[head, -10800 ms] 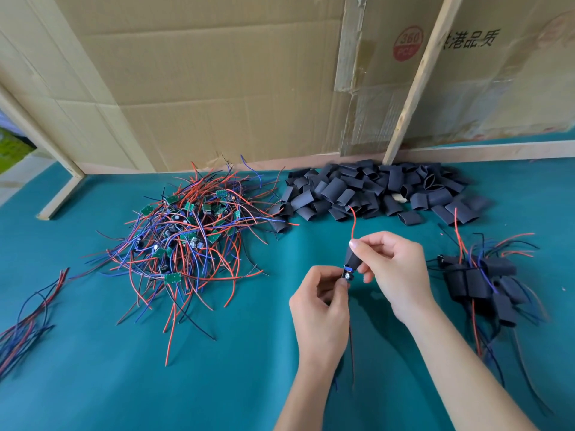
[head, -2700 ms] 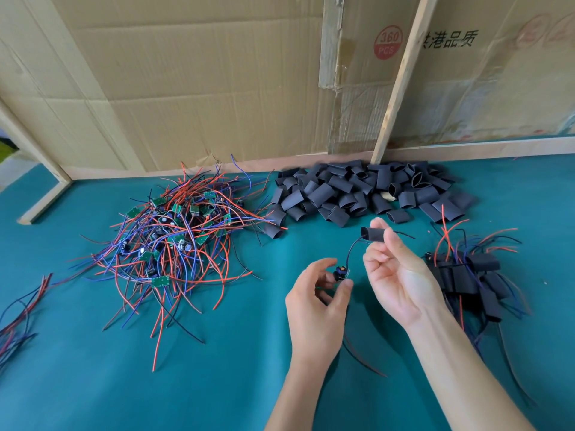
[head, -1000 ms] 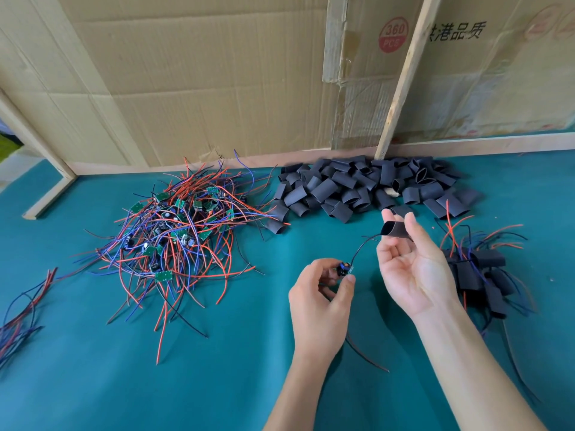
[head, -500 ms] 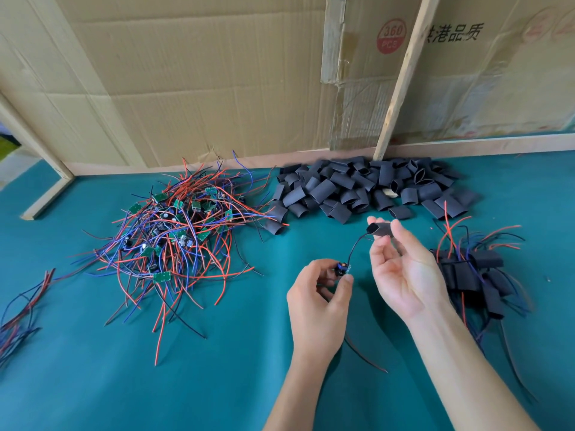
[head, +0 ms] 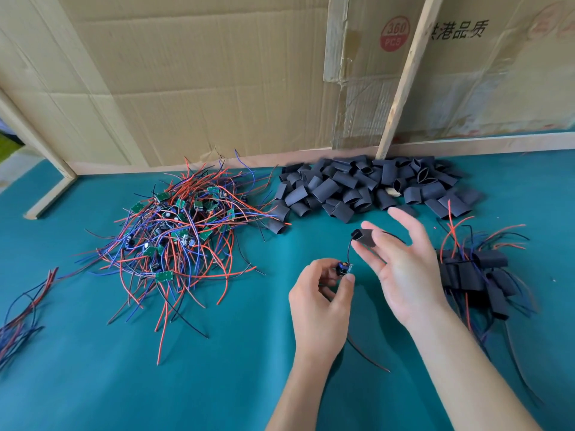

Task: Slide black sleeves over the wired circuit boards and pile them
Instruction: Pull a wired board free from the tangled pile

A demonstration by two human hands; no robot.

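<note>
Left hand (head: pixel 317 303) raised above the teal felt-covered bench (head: pixel 93 368), thumb and forefinger pinching a small wired circuit board (head: pixel 343 269); board mostly hidden by the fingers (head: pixel 348 279), only a blue-and-black corner showing. Right hand (head: pixel 404 272) palm-up, thumb and forefinger holding a short black tube sleeve (head: pixel 362 237) by its end, remaining fingers spread wide. Thin black wire (head: pixel 349 251) running from board into sleeve mouth; far end hidden inside. Heap of loose black sleeves (head: pixel 367 188) by the cardboard wall (head: pixel 202 82). Tangle of red, blue and black wired green boards (head: pixel 183 234) at left. Finished sleeved pile (head: pixel 476 275) at right, partly blurred and hidden behind the right wrist. Bundle of loose wires (head: pixel 18 321) cut off by the left edge.
</note>
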